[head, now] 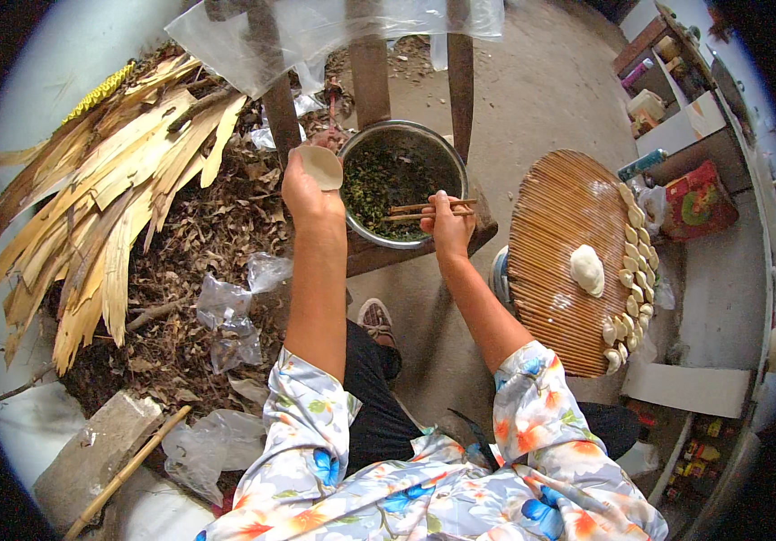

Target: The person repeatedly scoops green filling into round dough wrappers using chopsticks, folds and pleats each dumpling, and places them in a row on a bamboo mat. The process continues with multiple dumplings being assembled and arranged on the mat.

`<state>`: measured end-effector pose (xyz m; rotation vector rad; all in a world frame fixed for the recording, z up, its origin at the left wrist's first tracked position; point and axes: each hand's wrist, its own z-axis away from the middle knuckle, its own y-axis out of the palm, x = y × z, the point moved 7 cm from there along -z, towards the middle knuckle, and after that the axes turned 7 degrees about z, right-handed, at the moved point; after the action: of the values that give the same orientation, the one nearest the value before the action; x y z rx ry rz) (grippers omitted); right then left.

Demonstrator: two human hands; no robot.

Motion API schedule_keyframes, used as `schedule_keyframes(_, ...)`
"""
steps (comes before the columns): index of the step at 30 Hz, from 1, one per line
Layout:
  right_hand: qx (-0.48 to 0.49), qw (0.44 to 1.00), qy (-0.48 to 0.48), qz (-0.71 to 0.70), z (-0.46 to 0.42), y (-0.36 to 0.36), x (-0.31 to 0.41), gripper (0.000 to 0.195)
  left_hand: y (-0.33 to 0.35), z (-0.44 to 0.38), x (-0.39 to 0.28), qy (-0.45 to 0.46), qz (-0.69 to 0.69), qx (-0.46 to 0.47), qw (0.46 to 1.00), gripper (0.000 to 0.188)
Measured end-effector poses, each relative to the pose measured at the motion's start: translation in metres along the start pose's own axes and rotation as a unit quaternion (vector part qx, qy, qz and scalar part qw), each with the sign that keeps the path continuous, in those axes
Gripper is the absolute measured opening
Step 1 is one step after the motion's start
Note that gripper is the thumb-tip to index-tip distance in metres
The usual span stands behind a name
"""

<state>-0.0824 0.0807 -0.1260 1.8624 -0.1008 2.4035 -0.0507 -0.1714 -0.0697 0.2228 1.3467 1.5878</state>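
On my left hand [307,189] lies a round, flat dough wrapper [321,168], held beside the left rim of a metal bowl. A dark green chopped filling [381,179] covers part of the inside of the metal bowl [461,162]. My right hand [447,226] grips a pair of wooden chopsticks [418,209], their tips down in the bowl by the filling. To the right, a round ribbed tray [537,223] of thin stalks carries a lump of dough [587,270] and, along its right edge, rows of folded dumplings [633,260].
The bowl rests on a wooden bench [388,260]. Left are split wood pieces [124,155], dry leaves [192,223] and plastic bags [226,311]. Plastic sheeting [374,17] hangs over wooden slats ahead. Shelves [712,162] with packages stand at the right.
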Motion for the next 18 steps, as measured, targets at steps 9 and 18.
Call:
schedule_keyframes(9,-0.024,0.997,0.040,-0.068,-0.030,0.016,-0.020,0.025,0.000,0.004,-0.002,0.008,0.015,0.000,1.000,0.030)
schedule_keyframes(18,-0.033,0.995,0.059,-0.071,-0.036,0.013,-0.021,0.029,0.001,0.008,-0.001,-0.019,0.026,-0.012,0.999,0.041)
